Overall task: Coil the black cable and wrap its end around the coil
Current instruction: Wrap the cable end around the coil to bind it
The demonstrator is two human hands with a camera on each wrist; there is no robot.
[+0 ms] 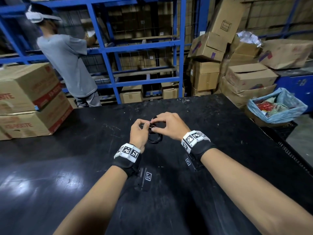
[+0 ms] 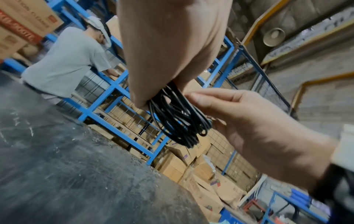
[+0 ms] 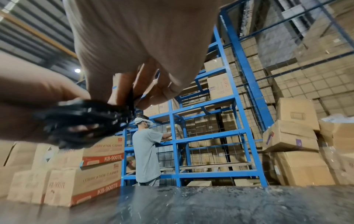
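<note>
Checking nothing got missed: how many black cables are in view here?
1. A single coiled cable is held above the black table, gripped by the left hand and pinched by the right hand. Others could be hidden.

we are holding the black cable coil point(image 1: 154, 139) just above the middle of the black table point(image 1: 67, 167), our left hand point(image 1: 139, 133) gripping its loops while our right hand point(image 1: 166, 126) is pinching a strand at the top. cardboard boxes point(image 1: 30, 99) are sitting on the table's far left corner.
</note>
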